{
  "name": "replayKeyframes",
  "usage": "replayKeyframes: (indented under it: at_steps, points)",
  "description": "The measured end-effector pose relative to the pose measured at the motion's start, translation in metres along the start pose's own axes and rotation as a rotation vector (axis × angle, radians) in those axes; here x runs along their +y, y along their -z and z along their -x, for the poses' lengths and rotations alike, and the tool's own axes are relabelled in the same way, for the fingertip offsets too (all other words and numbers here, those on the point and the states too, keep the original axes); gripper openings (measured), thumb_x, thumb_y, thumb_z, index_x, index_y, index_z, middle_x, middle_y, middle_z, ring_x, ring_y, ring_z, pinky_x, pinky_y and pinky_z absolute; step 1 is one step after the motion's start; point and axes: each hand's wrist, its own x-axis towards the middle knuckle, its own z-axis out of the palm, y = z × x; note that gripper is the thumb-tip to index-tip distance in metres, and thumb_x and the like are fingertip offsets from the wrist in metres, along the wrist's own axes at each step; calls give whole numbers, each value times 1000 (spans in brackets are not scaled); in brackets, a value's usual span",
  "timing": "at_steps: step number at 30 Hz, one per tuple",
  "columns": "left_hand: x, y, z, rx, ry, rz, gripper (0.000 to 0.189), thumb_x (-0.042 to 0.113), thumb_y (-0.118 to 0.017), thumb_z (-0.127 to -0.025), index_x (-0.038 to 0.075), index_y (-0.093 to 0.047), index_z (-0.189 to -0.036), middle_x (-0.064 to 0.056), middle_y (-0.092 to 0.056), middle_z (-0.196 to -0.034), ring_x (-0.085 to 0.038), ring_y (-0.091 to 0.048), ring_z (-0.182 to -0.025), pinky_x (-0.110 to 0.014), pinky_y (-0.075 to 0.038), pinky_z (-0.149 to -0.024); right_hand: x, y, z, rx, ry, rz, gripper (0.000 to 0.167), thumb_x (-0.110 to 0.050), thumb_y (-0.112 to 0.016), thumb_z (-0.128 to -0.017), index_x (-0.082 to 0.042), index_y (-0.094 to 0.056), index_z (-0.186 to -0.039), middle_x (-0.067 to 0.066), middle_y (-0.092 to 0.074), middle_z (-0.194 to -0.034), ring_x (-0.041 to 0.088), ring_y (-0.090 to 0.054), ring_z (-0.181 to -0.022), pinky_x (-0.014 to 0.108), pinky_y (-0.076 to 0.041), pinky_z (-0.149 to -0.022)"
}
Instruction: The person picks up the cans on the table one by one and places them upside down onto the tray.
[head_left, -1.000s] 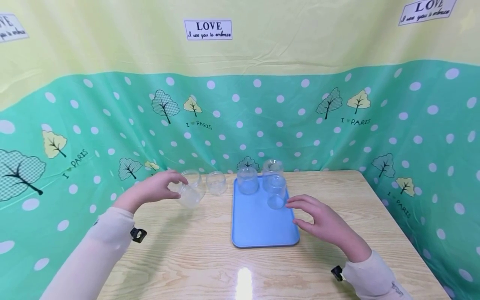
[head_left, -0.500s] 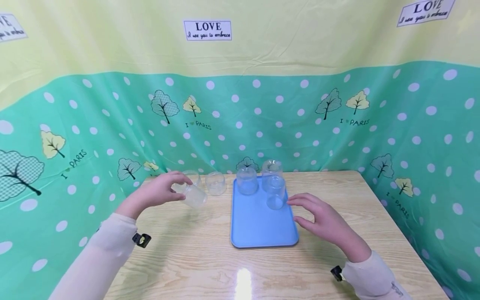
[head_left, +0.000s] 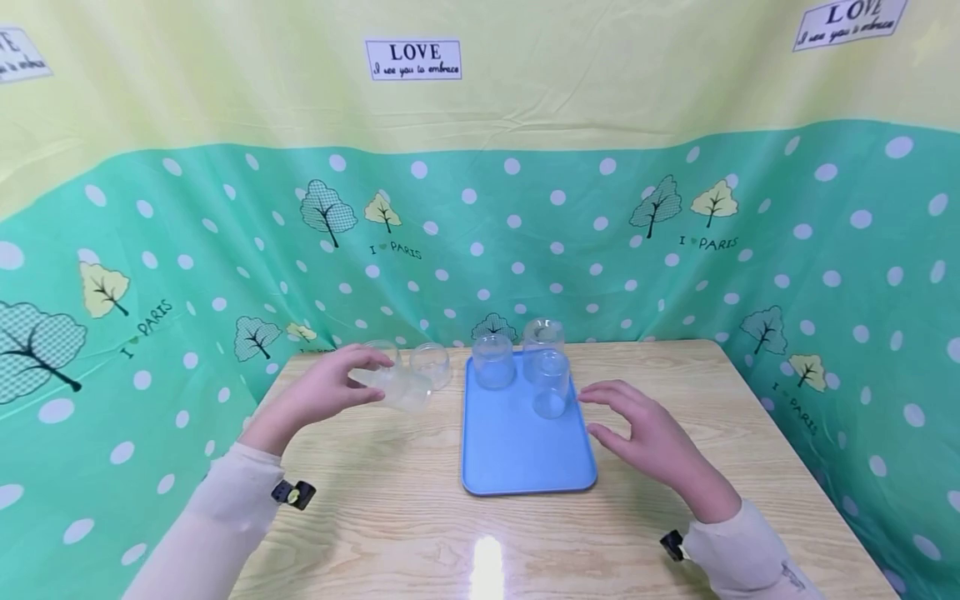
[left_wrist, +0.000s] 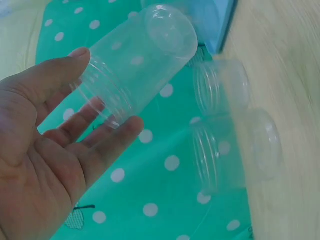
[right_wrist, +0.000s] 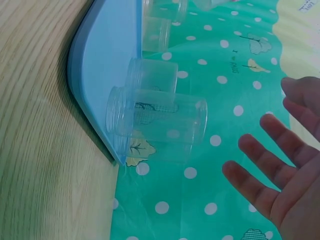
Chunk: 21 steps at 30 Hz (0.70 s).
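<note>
My left hand [head_left: 330, 386] grips a clear plastic jar [head_left: 407, 390] over the table, left of the blue tray [head_left: 525, 458]. In the left wrist view, thumb and fingers surround the threaded mouth of this jar [left_wrist: 145, 55], which is tilted, its base pointing away from the palm. Two more clear jars, a rounded one [head_left: 431, 367] and another [head_left: 384, 353] partly behind the hand, stand on the table, mouths up. My right hand [head_left: 647, 433] is by the tray's right edge with fingers spread, holding nothing. Closest to it stands a narrow clear jar [right_wrist: 170, 117], mouth down on the tray.
Toward the back of the tray stand a wide clear jar [head_left: 493, 363] and a taller one [head_left: 543, 335], the latter partly behind the narrow jar. A green and yellow printed curtain [head_left: 480, 217] encloses the wooden table [head_left: 382, 517] at the back and sides.
My left hand has moved a little to the right, and the jar in it has tipped from steeply slanted to nearly level, base toward the tray. The right hand has hardly moved.
</note>
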Motion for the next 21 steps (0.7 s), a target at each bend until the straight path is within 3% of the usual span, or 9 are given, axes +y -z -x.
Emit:
replayKeyframes:
  at_steps: [8,12,21]
  points:
    - [7,-21,-5,40,-31,122,45,17,-81,-90,15,-66,-132,-5,-56,-140,-32,-57,-129,-37,-61,-92,0,-1,0,28,-55,-27,45,-10,-81,-88,-17,-67,-130,-6,-63,-130,18,-61,-121,43,-61,-90]
    - [9,-31,-5,71,-56,150,45,16,-82,-89,15,-66,-132,-6,-57,-139,-32,-58,-129,-30,-61,-89,0,0,0,33,-71,-54,46,-9,-80,-89,-19,-66,-131,-5,-62,-132,19,-60,-123,46,-60,-90]
    - [20,-44,-1,102,-78,262,45,16,-82,-89,16,-67,-131,-6,-55,-143,-29,-57,-129,-29,-61,-90,-2,2,-1,55,-52,-69,47,-6,-79,-89,-18,-65,-132,-1,-62,-134,21,-59,-124,49,-60,-87]
